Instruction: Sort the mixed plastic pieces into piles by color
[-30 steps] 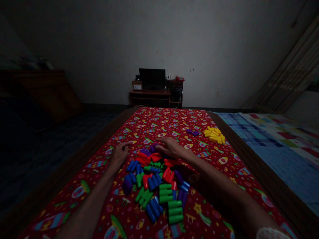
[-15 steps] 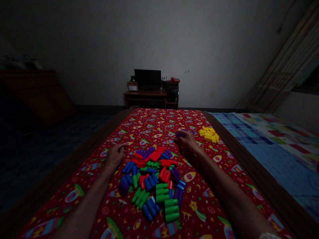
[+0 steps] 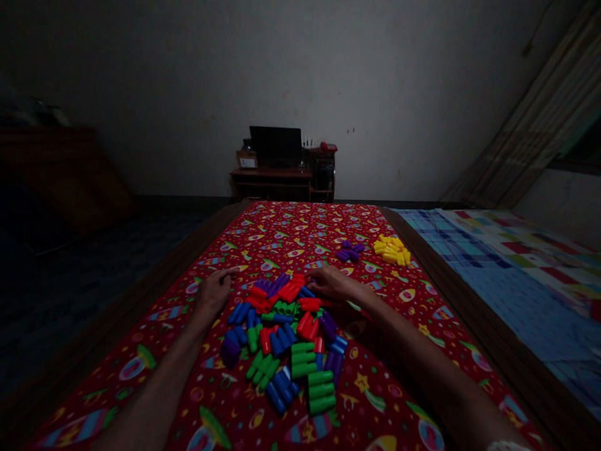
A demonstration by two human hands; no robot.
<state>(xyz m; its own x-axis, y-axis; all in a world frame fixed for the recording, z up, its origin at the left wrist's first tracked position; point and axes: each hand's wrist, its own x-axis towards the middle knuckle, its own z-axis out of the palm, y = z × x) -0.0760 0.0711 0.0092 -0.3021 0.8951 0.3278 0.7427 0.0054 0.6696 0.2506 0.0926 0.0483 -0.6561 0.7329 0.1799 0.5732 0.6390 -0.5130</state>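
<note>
Red printed cloth (image 3: 141, 341) covers the surface; I log a desk (image 3: 277, 181) against the far wall of a dim room. Darkness obscures the floor (image 3: 94, 282) at left. Left hand (image 3: 213, 293) and right hand (image 3: 334, 283) lie open, fingers (image 3: 319, 277) gripping nothing, either side of heaped coloured plastic blocks (image 3: 282, 332); yellow blocks (image 3: 391, 249) sit well apart.

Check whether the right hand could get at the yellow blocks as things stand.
Probably yes: only red patterned cloth lies between the right hand and the yellow blocks; the purple blocks sit off to one side.
</note>
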